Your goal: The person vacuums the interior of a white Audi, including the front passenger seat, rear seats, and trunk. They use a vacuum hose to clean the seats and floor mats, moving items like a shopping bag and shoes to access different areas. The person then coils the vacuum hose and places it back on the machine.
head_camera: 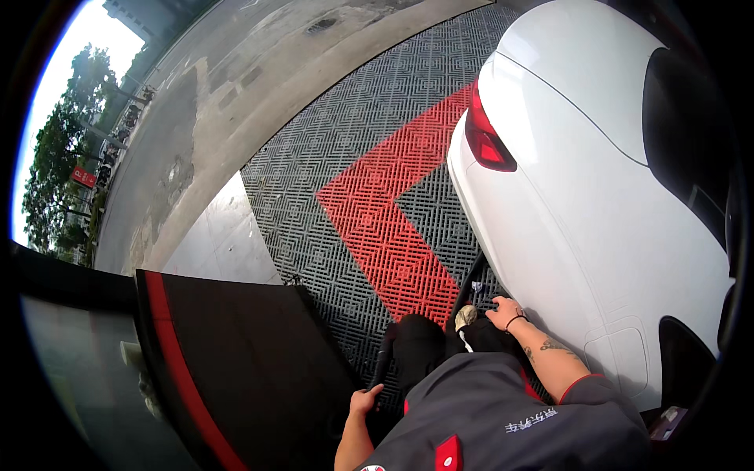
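My left hand (366, 399) is low in the head view, closed around a dark tube that looks like a black hose (385, 356). This tube runs forward beside my leg, its far part hidden by my dark trousers. To the right, my right hand (506, 312) hangs with its fingers apart and nothing in it, close beside the rear side of a white car (548, 235). The car's red tail light (490, 141) is farther ahead. A black hose length (468, 277) lies on the floor near the car's lower edge.
Grey grated floor tiles (306, 159) with a red tile band (383, 206) spread ahead. At left stands a dark panel (247, 353) with a red stripe. A white floor slab (227, 235) and paved road (206, 118) lie beyond. My shoe (465, 317) is near the hose.
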A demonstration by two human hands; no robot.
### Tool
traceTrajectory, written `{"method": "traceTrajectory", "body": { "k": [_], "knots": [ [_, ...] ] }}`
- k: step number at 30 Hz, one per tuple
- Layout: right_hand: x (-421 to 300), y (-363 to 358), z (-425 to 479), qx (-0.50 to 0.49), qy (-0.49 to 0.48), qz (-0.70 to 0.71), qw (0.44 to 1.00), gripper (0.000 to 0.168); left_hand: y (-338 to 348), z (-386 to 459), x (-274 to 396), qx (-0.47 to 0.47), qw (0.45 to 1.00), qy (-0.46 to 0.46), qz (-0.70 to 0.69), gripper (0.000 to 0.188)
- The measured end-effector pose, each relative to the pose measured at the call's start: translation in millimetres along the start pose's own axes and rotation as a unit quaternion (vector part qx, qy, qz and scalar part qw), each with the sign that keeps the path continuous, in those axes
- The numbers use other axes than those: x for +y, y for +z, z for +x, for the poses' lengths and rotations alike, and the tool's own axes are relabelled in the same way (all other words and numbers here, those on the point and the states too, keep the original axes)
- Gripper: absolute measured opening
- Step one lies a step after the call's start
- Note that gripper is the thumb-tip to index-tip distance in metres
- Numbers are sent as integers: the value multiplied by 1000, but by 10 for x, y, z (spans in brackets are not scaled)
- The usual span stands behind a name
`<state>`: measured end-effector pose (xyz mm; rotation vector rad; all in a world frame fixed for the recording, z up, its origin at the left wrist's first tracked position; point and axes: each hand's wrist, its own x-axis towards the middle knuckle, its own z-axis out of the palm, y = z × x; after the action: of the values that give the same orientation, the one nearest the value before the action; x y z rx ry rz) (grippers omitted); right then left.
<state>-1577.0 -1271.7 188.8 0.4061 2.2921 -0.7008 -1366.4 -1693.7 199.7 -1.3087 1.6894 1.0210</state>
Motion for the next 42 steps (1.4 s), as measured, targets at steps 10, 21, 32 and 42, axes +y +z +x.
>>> {"method": "traceTrajectory", "body": {
  "k": [10,21,32,42],
  "knots": [
    [-2298,-1012,1872,33,11,75,997,57,-1376,2014,2505,-10,996,-56,-71,47],
    [-3179,-1319,2773,104,215,143,960,56,-3120,2724,5889,-36,975,58,-213,44],
    [-3953,-1919,4944,45,280,159,946,42,-2984,3021,8865,-47,987,122,-96,44],
    [-4685,-4428,7099,157,284,311,893,54,-2241,3357,12341,-78,990,118,14,41]
  ]
}}
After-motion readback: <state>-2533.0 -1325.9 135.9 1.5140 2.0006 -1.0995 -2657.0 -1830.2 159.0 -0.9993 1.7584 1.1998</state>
